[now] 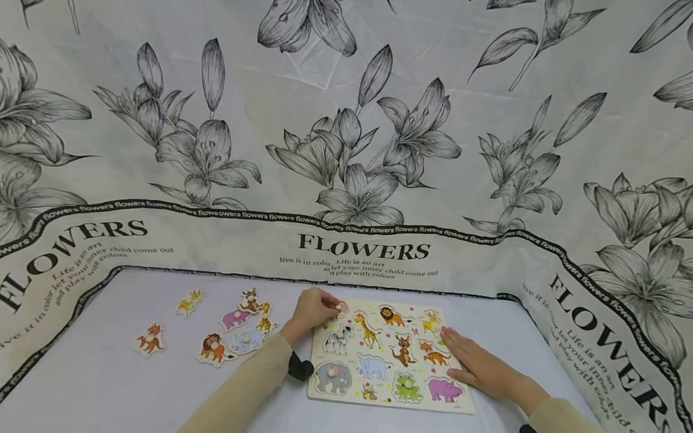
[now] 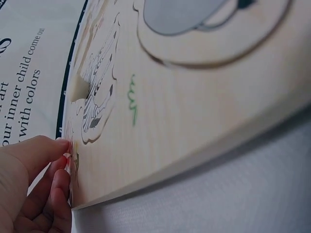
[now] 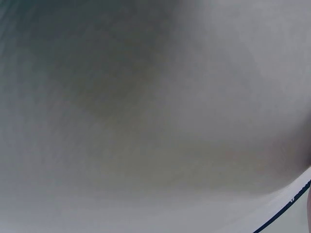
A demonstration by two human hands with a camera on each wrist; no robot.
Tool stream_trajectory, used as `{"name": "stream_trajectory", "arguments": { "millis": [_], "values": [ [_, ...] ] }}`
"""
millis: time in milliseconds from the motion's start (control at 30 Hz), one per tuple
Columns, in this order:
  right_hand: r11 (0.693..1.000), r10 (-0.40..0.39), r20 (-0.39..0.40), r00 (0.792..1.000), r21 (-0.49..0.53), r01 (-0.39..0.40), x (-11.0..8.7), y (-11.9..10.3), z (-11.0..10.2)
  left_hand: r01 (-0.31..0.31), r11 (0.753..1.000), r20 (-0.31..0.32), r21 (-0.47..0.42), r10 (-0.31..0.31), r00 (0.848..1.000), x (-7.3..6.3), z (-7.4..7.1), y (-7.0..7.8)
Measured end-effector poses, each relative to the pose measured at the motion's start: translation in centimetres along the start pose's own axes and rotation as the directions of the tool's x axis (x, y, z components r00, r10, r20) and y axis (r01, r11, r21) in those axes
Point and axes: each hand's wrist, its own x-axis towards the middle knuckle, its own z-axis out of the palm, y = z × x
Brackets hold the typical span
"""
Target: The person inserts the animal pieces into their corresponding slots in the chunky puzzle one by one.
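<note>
A wooden animal puzzle board [image 1: 391, 406] lies on the white cloth. At its top left corner my left hand [image 1: 314, 311] pinches a small pink puzzle piece [image 1: 342, 307] between thumb and fingers; the hand hides much of it. My right hand [image 1: 481, 368] rests on the board's right edge, fingers extended. Raised on the board are the elephant piece [image 1: 333, 376] and frog piece [image 1: 408, 387], both with knobs. The zebra piece [image 2: 99, 92] also shows a knob in the left wrist view. The right wrist view is mostly a grey blur.
Left of the board lie a loose tiger piece [image 1: 150, 339], goat piece [image 1: 189, 303] and lion piece [image 1: 214, 349]. A purple hippo piece [image 1: 235, 318], kangaroo piece [image 1: 250, 298], giraffe piece [image 1: 264, 317] and rhino piece [image 1: 246, 341] are clustered together. Flower-printed cloth [image 1: 367, 268] stands behind.
</note>
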Motion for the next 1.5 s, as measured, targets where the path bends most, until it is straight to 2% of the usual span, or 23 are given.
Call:
{"name": "stream_trajectory", "arguments": {
  "millis": [267,500,667,967,1233,1500],
  "values": [
    [1.0,0.002,0.003,1.0,-0.008,-0.002,-0.1,-0.2,-0.1,0.034,0.999,0.06,-0.03,-0.032,0.998,-0.3,-0.6,0.2],
    [1.0,0.003,0.009,1.0,-0.006,-0.003,0.0,-0.2,-0.1,0.085,0.996,0.137,-0.036,-0.079,0.987,-0.7,-1.0,0.3],
    [1.0,0.012,0.021,1.0,0.0,-0.012,0.0,-0.2,-0.1,0.085,0.995,0.171,-0.058,-0.073,0.982,-0.9,-1.3,0.1],
    [1.0,0.013,0.002,1.0,-0.002,-0.013,0.0,0.2,0.2,0.026,0.999,0.161,-0.035,-0.02,0.987,-2.0,-2.4,0.1],
    [0.999,0.05,0.025,0.998,0.02,-0.051,0.0,0.3,0.4,0.018,0.999,0.159,-0.048,-0.01,0.987,-3.1,-4.0,-0.2],
    [1.0,0.007,-0.007,1.0,0.002,-0.007,0.0,0.2,0.3,0.02,0.998,0.115,-0.067,-0.012,0.993,-3.9,-5.7,-1.1]
  ]
}}
